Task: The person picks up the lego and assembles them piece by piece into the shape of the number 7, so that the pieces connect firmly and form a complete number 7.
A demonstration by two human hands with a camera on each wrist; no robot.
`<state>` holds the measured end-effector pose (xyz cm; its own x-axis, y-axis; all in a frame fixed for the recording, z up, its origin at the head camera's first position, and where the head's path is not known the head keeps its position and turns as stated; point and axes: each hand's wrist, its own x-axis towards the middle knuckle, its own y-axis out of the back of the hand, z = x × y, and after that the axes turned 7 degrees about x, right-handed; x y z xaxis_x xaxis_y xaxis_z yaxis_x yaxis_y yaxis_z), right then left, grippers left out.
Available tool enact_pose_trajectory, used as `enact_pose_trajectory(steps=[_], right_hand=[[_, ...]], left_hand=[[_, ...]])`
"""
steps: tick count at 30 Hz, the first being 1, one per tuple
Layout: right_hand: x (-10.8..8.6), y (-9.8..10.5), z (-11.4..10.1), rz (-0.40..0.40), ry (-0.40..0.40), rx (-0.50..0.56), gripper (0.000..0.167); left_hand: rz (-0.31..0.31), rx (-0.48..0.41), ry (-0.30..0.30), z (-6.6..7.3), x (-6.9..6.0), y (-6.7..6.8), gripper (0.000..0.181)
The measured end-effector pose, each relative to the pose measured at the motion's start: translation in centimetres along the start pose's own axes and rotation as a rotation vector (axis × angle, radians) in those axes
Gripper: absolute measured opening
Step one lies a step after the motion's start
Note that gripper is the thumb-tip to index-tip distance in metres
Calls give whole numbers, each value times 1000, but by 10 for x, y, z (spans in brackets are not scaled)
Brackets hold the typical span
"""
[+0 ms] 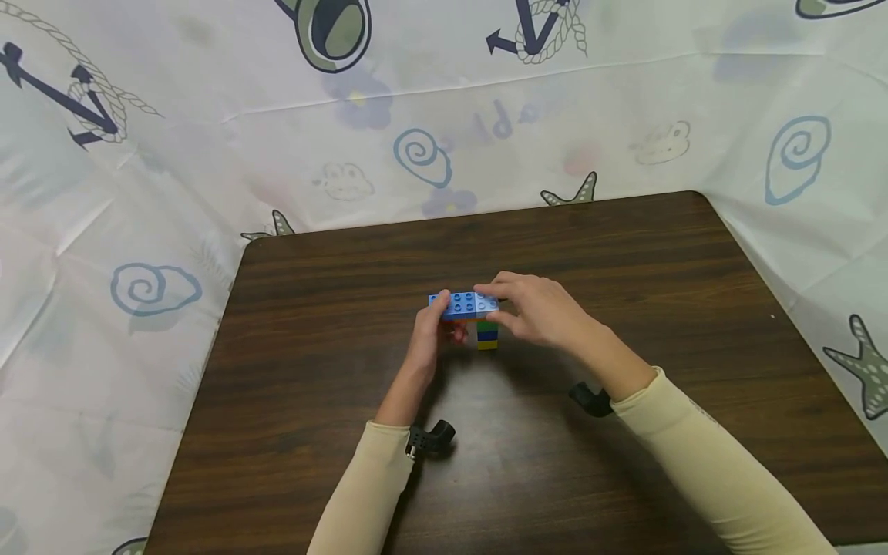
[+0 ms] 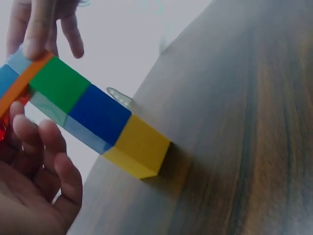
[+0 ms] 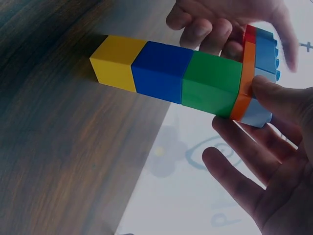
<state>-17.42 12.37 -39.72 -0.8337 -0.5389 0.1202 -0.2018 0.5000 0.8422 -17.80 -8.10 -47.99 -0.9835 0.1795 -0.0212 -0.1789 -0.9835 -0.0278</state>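
Observation:
A column of toy building bricks stands upright on the table, with a yellow brick (image 3: 116, 63) at the bottom, then a dark blue brick (image 3: 161, 71) and a green brick (image 3: 212, 81). Across its top lies a thin orange plate (image 3: 245, 73), and a red piece (image 3: 250, 34) shows on the left hand's side. Over these sit a blue brick (image 1: 458, 305) and, at the right end, a light blue brick (image 1: 488, 302). The left hand (image 1: 425, 331) holds the overhanging left end, thumb on top and fingers underneath. The right hand (image 1: 544, 308) pinches the light blue brick between thumb and fingers.
The dark wood-grain table (image 1: 291, 432) has a back edge against a white printed cloth (image 1: 624, 100). A black wrist mount (image 1: 432, 439) juts from the left sleeve, and another black mount (image 1: 591, 399) from the right.

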Motion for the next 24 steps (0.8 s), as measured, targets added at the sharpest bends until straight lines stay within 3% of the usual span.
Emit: enact_pose_trajectory(steps=[5, 16, 24], right_hand=[[0, -1, 1, -7, -1, 15, 48], [1, -1, -4, -1, -14, -29, 45], [2, -1, -6, -21, -42, -39, 46]], left_hand=[[29, -7, 77, 3, 1, -1, 47], [58, -53, 74, 6, 1, -4, 42], [49, -40, 71, 6, 1, -3, 43]])
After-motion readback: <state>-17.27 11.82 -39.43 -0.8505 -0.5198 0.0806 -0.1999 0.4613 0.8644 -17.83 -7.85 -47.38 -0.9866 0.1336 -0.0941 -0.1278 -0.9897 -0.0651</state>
